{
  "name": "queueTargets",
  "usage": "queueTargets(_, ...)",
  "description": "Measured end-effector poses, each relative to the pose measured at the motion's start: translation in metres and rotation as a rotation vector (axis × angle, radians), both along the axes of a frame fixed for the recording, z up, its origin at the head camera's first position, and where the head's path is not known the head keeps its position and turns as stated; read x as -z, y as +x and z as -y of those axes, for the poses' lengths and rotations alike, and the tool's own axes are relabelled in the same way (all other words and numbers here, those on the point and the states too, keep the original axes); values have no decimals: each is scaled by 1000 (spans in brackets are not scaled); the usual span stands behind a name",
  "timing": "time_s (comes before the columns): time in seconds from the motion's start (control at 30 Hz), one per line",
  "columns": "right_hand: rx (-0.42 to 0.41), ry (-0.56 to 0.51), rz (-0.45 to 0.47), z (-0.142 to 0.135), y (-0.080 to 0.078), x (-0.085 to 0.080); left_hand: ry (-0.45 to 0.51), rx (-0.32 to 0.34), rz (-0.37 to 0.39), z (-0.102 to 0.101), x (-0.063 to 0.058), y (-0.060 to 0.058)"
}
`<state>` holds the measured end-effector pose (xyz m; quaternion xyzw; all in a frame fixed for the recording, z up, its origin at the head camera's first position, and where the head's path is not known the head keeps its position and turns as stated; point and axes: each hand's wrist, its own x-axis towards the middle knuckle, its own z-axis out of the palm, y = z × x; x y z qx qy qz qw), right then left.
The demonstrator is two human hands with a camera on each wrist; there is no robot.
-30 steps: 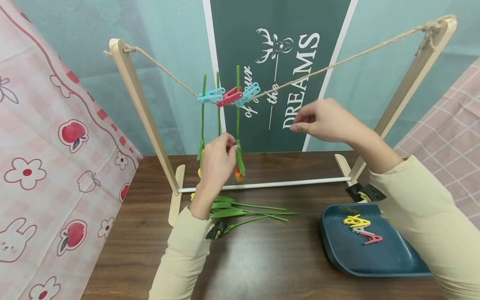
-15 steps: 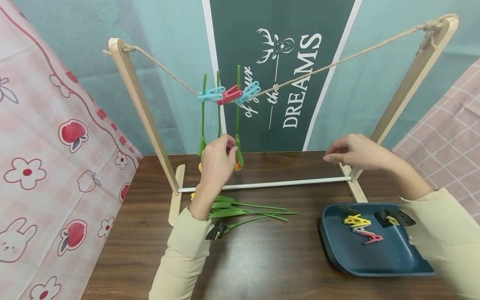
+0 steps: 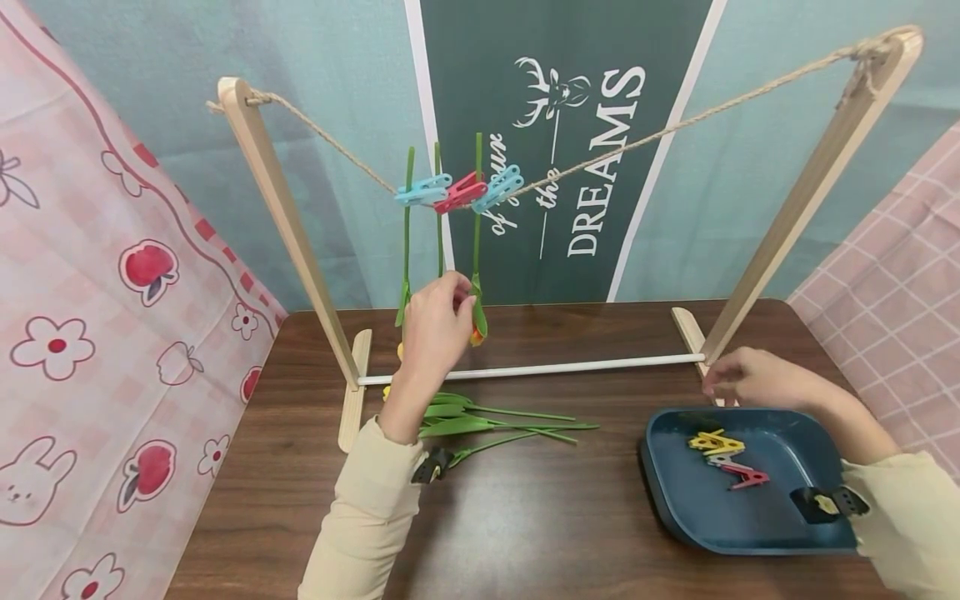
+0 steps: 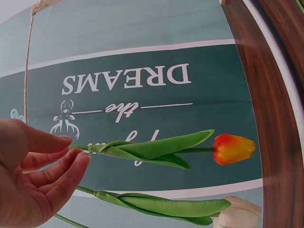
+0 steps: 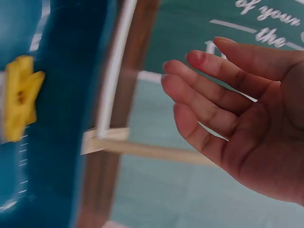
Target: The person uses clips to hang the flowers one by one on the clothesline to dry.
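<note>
Three tulips hang upside down from a rope (image 3: 607, 155), clipped by two blue clothespins (image 3: 424, 191) and a red clothespin (image 3: 460, 193). My left hand (image 3: 437, 321) is raised beside the rightmost one, an orange-red tulip (image 4: 233, 149). Its loosely bent fingertips sit right at that stem, just above the leaves. A pale tulip (image 4: 237, 212) hangs next to it. My right hand (image 3: 765, 382) hovers over the far rim of a blue tray (image 3: 667, 508). Its fingers are relaxed and hold nothing. Inside the tray lie yellow clothespins (image 3: 716, 443), a grey one and a red clothespin (image 3: 745, 477).
Two wooden posts (image 3: 288, 225) carry the rope, joined low down by a white rod (image 3: 540, 369). More tulips (image 3: 457, 423) lie on the brown table (image 3: 525, 517) in front of it, partly behind the left wrist. Patterned cloths (image 3: 135, 358) hang around the table.
My right hand has moved right and down, from near the rope to the tray. The left hand has stayed in place, while the hanging tulips bobbed slightly.
</note>
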<state>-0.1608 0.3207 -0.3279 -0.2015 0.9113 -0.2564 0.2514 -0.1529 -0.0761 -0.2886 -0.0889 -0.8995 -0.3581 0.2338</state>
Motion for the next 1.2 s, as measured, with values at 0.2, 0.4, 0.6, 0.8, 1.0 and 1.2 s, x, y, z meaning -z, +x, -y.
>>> queueTargets(0.2,-47,-179,207,-32,7,39,-6,2,-10,1,1,0)
queueTargets(0.4,-119,-334,352,-48,10,71,-12,6,-11,2,2,1)
queueTargets(0.6,-121,-389,416,-50,14,84,-21,7,7,2,2,1)
queueTargets(0.8,-59,-352,426,-47,17,83,-16,9,26,1,3,1)
queueTargets(1.0,-89,-385,404,-42,17,78,-17,12,46,1,3,2)
queueTargets(1.2,-175,-468,331,-39,13,68,-30,18,55,1,4,3)
